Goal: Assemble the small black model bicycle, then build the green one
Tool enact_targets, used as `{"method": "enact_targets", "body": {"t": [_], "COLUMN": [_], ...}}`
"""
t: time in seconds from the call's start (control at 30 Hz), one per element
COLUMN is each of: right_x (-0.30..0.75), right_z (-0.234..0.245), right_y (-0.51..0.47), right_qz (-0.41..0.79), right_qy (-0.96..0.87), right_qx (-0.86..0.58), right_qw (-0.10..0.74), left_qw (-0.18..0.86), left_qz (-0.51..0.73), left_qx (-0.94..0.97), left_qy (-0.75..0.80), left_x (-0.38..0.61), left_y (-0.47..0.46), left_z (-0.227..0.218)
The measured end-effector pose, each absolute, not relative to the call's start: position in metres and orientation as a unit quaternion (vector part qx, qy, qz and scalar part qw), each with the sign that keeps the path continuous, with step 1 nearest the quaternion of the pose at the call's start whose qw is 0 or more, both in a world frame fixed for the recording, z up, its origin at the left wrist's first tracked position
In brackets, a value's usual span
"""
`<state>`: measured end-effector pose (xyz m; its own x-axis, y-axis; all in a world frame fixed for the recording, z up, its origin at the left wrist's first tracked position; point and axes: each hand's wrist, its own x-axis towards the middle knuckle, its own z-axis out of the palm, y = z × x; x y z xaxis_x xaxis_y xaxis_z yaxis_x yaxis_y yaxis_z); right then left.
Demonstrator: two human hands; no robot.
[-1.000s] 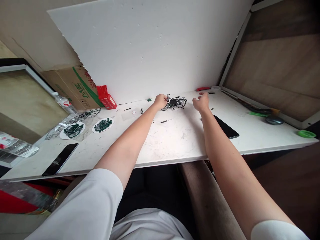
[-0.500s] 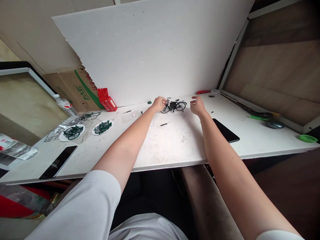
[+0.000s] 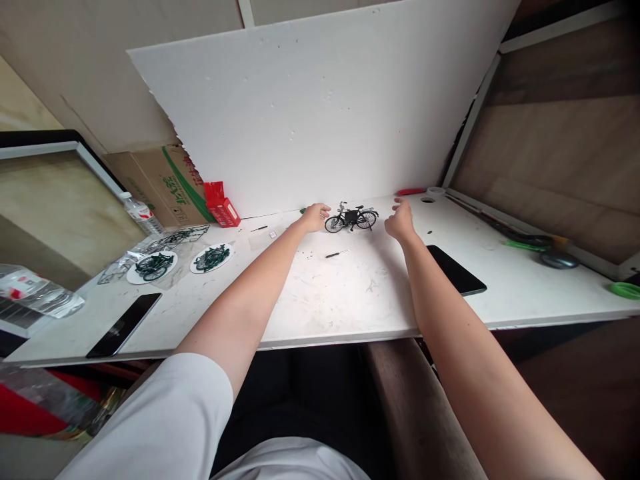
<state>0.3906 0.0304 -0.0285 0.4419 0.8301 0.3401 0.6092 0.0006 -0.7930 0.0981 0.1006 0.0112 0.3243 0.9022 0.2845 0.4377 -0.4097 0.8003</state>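
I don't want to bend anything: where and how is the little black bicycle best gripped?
Probably by the flat dark panel at mid-frame, pinched from above across its near and far faces. The bicycle stands upright, side-on to the camera, and that panel looks like its broadest solid part; the spoked wheels and handlebar look thinner.

We stretch our left arm [image 3: 245, 287] and right arm [image 3: 455, 320] forward. Our left hand [image 3: 315, 218] points inward, fingers loosely curved; our right hand [image 3: 400, 219] is raised well apart from it, fingers slightly bent.
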Motion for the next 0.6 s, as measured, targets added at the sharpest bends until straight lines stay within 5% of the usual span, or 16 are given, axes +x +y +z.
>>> {"method": "enact_targets", "body": {"t": [0.23, 0.33, 0.43, 0.6], "right_x": [0.366, 0.358, 0.356, 0.360], "right_z": [-0.029, -0.028, -0.027, -0.027], "right_y": [0.023, 0.023, 0.025, 0.028], "right_qz": [0.026, -0.018, -0.064, -0.122], "right_qy": [-0.526, -0.541, -0.550, -0.540], "right_qx": [-0.668, -0.636, -0.599, -0.573], "right_qw": [0.526, 0.550, 0.578, 0.604], "left_qw": [0.147, -0.076, -0.192, -0.230], "left_qz": [0.379, 0.336, 0.287, 0.205], "left_qx": [0.769, 0.796, 0.777, 0.695], "left_qy": [0.493, 0.497, 0.526, 0.649], "left_x": [0.025, -0.019, -0.068, -0.155], "left_y": [0.073, 0.060, 0.050, 0.037], "left_z": [0.035, 0.046, 0.055, 0.069]}}
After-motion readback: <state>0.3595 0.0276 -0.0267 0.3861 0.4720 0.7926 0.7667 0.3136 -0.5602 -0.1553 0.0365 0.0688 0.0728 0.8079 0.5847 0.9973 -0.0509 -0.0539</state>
